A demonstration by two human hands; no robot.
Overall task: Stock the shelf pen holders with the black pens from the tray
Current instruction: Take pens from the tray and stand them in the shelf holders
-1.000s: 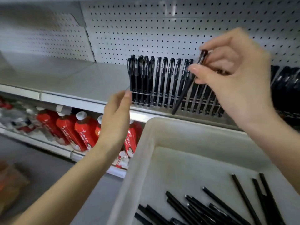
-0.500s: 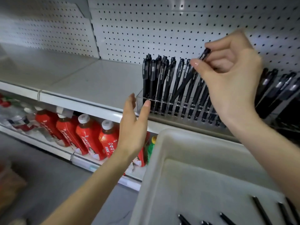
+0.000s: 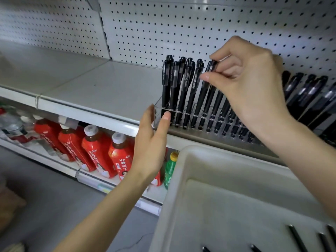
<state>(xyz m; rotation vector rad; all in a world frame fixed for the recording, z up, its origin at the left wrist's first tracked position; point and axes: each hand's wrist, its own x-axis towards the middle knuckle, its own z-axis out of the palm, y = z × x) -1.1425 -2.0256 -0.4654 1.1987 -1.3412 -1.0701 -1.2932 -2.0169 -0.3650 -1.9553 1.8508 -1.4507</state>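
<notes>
right hand [image 3: 251, 84] pinches the black pen [image 3: 201, 95] by its cap. the pen was slanted half a second ago and now stands in a pen holder [image 3: 183, 115] slot below the fingertips, looks nearly stocked. left hand [image 3: 151, 142] fingers relaxed, straight, at the holder's corner. spare pens [image 3: 298, 239] remain in the tray [image 3: 181, 179].

My pens [image 3: 183, 91] are black with pale lettering. The pegboard [image 3: 163, 24] is white, dotted with dark holes. The bottles [image 3: 98, 151] are red, white-capped.

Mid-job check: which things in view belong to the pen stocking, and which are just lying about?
Job: right hand, black pen it pinches, clear pen holder, white tray, loose pens, left hand.
Lying about: red bottles, green bottle.
</notes>
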